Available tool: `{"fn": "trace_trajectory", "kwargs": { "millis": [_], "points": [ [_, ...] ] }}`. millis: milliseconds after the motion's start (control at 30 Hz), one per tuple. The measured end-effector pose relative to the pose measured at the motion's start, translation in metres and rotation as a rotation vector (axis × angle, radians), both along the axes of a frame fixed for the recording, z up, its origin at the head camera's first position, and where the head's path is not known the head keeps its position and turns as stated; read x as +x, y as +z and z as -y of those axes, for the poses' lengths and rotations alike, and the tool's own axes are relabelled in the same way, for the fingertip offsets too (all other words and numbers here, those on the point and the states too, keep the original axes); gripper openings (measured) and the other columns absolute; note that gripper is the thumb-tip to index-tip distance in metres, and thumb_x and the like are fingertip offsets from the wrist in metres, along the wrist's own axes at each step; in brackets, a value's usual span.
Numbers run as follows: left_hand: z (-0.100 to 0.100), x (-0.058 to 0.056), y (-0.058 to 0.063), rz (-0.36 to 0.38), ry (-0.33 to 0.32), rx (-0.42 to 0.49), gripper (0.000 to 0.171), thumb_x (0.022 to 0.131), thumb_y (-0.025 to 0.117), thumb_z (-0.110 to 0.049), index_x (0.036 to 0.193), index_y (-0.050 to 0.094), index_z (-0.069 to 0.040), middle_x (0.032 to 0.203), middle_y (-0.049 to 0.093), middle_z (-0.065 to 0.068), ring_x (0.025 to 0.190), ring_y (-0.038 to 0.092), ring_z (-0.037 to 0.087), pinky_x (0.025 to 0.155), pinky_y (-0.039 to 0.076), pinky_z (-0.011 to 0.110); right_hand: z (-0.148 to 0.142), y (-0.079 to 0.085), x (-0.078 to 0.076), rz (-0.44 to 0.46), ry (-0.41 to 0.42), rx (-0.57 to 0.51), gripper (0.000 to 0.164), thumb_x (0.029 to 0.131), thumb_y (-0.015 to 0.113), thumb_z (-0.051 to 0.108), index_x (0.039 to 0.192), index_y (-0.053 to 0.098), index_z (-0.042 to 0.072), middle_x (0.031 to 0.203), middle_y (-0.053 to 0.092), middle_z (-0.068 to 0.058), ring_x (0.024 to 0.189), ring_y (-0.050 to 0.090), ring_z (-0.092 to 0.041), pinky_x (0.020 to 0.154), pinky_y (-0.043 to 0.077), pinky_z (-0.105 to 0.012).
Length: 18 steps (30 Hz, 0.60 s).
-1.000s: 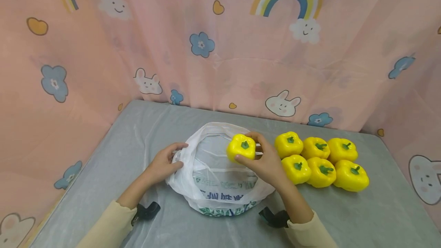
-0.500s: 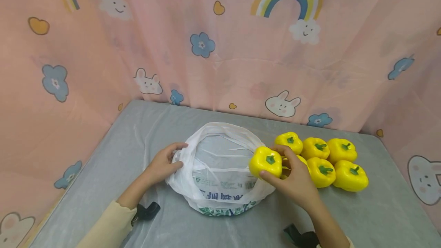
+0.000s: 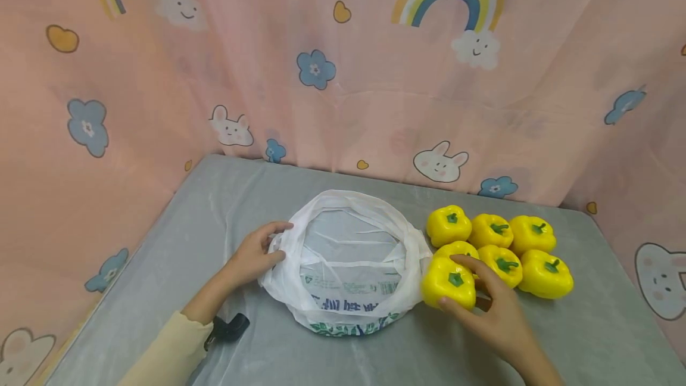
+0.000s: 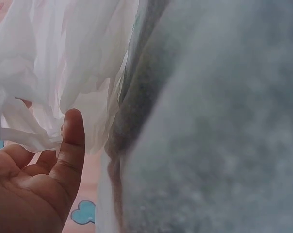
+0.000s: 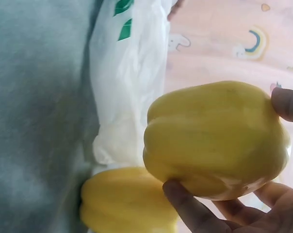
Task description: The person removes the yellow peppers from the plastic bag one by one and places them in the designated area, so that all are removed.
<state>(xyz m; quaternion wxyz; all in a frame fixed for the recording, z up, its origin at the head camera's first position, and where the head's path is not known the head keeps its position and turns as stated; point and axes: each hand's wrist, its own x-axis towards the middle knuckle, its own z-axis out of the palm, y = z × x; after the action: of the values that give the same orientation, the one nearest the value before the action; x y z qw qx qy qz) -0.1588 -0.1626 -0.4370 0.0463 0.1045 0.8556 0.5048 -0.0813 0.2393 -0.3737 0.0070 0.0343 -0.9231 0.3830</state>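
Note:
A white plastic bag (image 3: 420,255) with green and purple print stands with its mouth wide. My left hand (image 3: 259,255) holds its left side; in the left wrist view, bunched white plastic (image 4: 35,116) lies between the thumb (image 4: 73,145) and the fingers. Just right of the bag, my right hand (image 3: 493,302) grips a yellow bell pepper (image 3: 447,285) between thumb and fingers. This pepper (image 5: 217,141) is raised in the right wrist view, with another yellow pepper (image 5: 127,201) below it. In the head view it partly covers a yellow pepper (image 3: 455,249) behind it.
Several more yellow bell peppers (image 3: 545,274) with green stems stand in two rows to the right. The table (image 3: 214,195) has a grey cover. A pink curtain (image 3: 364,112) with rainbows and rabbits hangs behind and at both sides.
My right hand has carried the yellow pepper from over the bag's mouth to the right and nearer me, in front of the other peppers. The left hand and bag stay in place.

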Motion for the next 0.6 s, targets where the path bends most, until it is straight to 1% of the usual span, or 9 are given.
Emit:
{"fn": "trace_trajectory", "kwargs": {
  "millis": [33, 67, 200, 267, 367, 467, 500, 600],
  "points": [
    [0.0, 0.0, 0.0, 0.002, -0.001, 0.005, 0.051, 0.083, 0.057, 0.002, 0.133, 0.052, -0.007, 0.137, 0.052, 0.019, 0.09, 0.058, 0.021, 0.068, 0.048, 0.024, -0.003, -0.002, 0.001, 0.009, -0.001, 0.003, 0.067, 0.079, 0.078, 0.032, 0.137, 0.047, 0.017, 0.137, 0.051, -0.015, 0.107, 0.057, -0.035, 0.083, 0.053, -0.049],
    [-0.001, 0.0, 0.0, 0.005, 0.001, 0.007, 0.051, 0.083, 0.057, 0.002, 0.133, 0.053, -0.008, 0.137, 0.052, 0.018, 0.089, 0.058, 0.021, 0.068, 0.048, 0.024, -0.005, -0.003, 0.002, 0.016, -0.002, 0.011, 0.067, 0.079, 0.078, 0.032, 0.137, 0.047, 0.017, 0.137, 0.051, -0.015, 0.108, 0.058, -0.035, 0.083, 0.054, -0.047],
    [-0.001, 0.0, 0.0, 0.005, 0.013, -0.011, 0.051, 0.083, 0.058, 0.001, 0.133, 0.053, -0.009, 0.138, 0.052, 0.017, 0.092, 0.057, 0.02, 0.069, 0.048, 0.024, -0.014, -0.009, 0.006, 0.023, 0.003, 0.033, 0.067, 0.078, 0.079, 0.032, 0.136, 0.048, 0.017, 0.135, 0.051, -0.012, 0.107, 0.059, -0.033, 0.077, 0.054, -0.03],
    [-0.001, 0.0, 0.0, 0.006, 0.017, -0.016, 0.051, 0.083, 0.058, 0.001, 0.133, 0.053, -0.009, 0.137, 0.053, 0.016, 0.092, 0.057, 0.02, 0.07, 0.048, 0.025, -0.016, -0.012, 0.008, 0.028, 0.005, 0.039, 0.067, 0.078, 0.079, 0.033, 0.135, 0.048, 0.017, 0.134, 0.052, -0.011, 0.108, 0.059, -0.033, 0.075, 0.053, -0.026],
    [-0.001, 0.0, -0.001, 0.009, 0.017, -0.017, 0.051, 0.083, 0.057, 0.001, 0.133, 0.053, -0.009, 0.136, 0.053, 0.016, 0.09, 0.057, 0.019, 0.069, 0.048, 0.025, -0.017, -0.015, 0.01, 0.045, 0.001, 0.031, 0.068, 0.077, 0.079, 0.034, 0.135, 0.047, 0.017, 0.133, 0.052, -0.012, 0.108, 0.058, -0.033, 0.075, 0.055, -0.031],
    [0.0, 0.0, -0.002, 0.008, 0.017, -0.014, 0.051, 0.083, 0.058, 0.001, 0.133, 0.053, -0.009, 0.136, 0.054, 0.016, 0.088, 0.057, 0.019, 0.068, 0.048, 0.025, -0.017, -0.019, 0.011, 0.064, -0.008, 0.031, 0.068, 0.077, 0.079, 0.036, 0.134, 0.048, 0.019, 0.131, 0.055, -0.011, 0.104, 0.058, -0.016, 0.075, 0.055, -0.03],
    [0.0, 0.0, -0.002, 0.007, 0.018, -0.016, 0.051, 0.083, 0.058, 0.001, 0.133, 0.053, -0.009, 0.136, 0.054, 0.016, 0.089, 0.057, 0.019, 0.068, 0.048, 0.025, -0.016, -0.019, 0.011, 0.069, -0.011, 0.032, 0.069, 0.076, 0.08, 0.036, 0.134, 0.048, 0.019, 0.131, 0.055, -0.01, 0.102, 0.058, -0.013, 0.075, 0.054, -0.029],
    [-0.001, 0.0, -0.003, 0.006, 0.021, -0.021, 0.051, 0.083, 0.058, 0.0, 0.133, 0.053, -0.01, 0.136, 0.054, 0.016, 0.088, 0.057, 0.019, 0.068, 0.048, 0.024, -0.015, -0.021, 0.012, 0.093, -0.016, 0.031, 0.069, 0.075, 0.08, 0.037, 0.134, 0.048, 0.019, 0.13, 0.055, -0.009, 0.098, 0.057, -0.01, 0.072, 0.053, -0.025]
  ]
}}
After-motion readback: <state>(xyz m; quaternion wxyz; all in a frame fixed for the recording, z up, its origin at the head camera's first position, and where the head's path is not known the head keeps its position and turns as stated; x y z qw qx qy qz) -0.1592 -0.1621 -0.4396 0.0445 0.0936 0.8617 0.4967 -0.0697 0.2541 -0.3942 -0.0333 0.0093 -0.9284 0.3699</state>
